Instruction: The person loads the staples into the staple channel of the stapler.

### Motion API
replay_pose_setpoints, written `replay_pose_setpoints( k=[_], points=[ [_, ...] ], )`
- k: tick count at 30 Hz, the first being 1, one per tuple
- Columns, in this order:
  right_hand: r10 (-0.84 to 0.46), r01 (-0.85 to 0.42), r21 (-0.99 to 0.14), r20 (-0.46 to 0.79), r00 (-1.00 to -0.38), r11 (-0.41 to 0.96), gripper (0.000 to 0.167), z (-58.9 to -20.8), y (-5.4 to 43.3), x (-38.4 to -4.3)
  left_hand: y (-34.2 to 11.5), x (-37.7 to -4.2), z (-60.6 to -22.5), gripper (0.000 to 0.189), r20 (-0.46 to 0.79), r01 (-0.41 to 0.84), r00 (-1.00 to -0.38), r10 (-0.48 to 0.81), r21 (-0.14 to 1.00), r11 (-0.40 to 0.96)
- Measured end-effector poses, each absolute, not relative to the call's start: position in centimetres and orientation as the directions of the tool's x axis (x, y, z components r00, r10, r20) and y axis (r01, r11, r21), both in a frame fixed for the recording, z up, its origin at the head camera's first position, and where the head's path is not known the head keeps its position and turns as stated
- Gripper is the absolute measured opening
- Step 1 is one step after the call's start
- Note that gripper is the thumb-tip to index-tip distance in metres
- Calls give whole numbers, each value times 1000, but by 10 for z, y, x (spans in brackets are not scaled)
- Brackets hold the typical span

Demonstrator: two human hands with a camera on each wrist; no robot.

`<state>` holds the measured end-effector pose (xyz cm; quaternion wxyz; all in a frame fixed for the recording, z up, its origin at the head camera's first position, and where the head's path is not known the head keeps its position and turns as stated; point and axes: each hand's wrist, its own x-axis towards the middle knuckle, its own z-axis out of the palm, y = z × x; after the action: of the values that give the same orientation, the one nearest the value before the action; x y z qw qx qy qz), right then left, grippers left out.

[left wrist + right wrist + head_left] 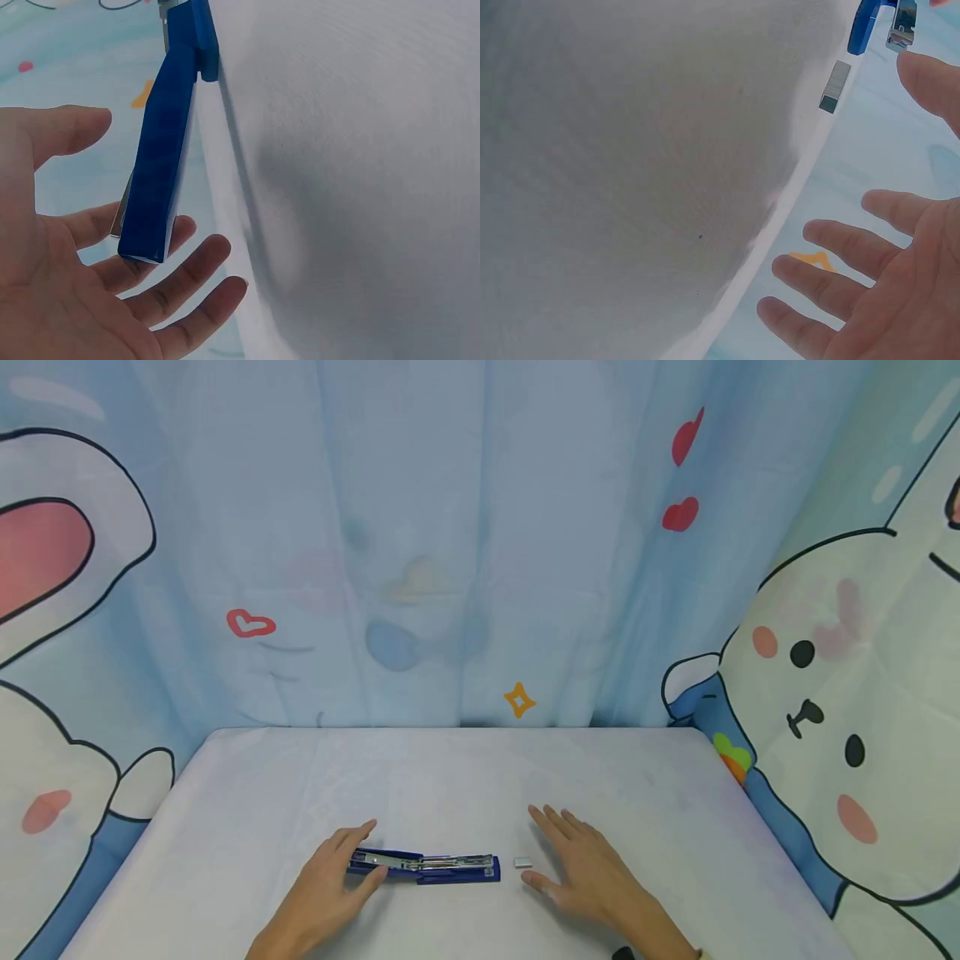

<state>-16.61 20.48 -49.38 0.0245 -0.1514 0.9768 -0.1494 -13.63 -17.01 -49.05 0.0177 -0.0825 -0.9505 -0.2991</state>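
A blue stapler (459, 870), folded wide open, lies lengthwise on the white table in the head view. My left hand (327, 878) is around its left end, thumb and fingers spread apart. In the left wrist view the stapler's blue arm (159, 150) sits between the thumb and fingers of the left hand (97, 247). Just right of the stapler lies a small silver strip of staples (522, 862). My right hand (588, 872) is beside the strip, its fingers extended and holding nothing. The staple strip (835, 87) also shows in the right wrist view, beyond the right thumb.
The white-covered table (450, 785) ends at a light blue curtain (420, 527) with cartoon rabbits and hearts. A small black object (622, 953) shows at the bottom edge, beside the right forearm.
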Motion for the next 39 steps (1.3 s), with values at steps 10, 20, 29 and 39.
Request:
replay_pose_setpoints(
  k=[10,20,29,39],
  points=[
    [-302,-300,-275,37,-953,913,83,-497,205,-166,-173,-138,-491,67,88,164,-986,140,623,765],
    [-267,-267,-296,41,-963,917,65,-496,198,-165,-174,-135,-502,63,152,182,-983,104,708,682],
    [-303,-296,-356,37,-952,887,46,-497,196,-165,-169,-137,-503,57,38,50,-999,34,854,518],
    [-309,-285,-375,-6,-951,882,38,-497,193,-167,-167,-135,-504,50,-3,7,-1000,20,896,444]
  ],
)
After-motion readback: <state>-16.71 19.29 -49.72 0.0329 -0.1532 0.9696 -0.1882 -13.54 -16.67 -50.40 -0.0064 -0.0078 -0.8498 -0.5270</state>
